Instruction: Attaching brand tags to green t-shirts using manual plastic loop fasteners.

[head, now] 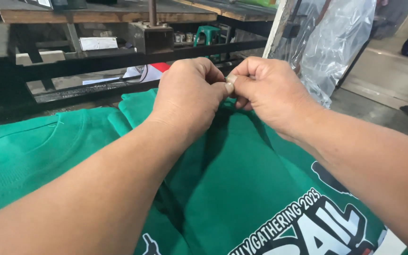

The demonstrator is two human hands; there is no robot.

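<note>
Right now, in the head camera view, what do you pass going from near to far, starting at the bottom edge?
Green printed shirt → left hand and right hand, side by side, pinching the shirt's top edge → black metal rail → green stool under the wooden bench.

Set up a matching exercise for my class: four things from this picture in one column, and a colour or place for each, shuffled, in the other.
Things:
1. shirt
2. plastic sheet
3. stool
4. hands

Descriptions:
A. clear, hanging at upper right
B. green with white and black print
C. pinching together at the shirt's far edge
D. small, green, far behind the black bars

Pairs: 1-B, 2-A, 3-D, 4-C
</note>
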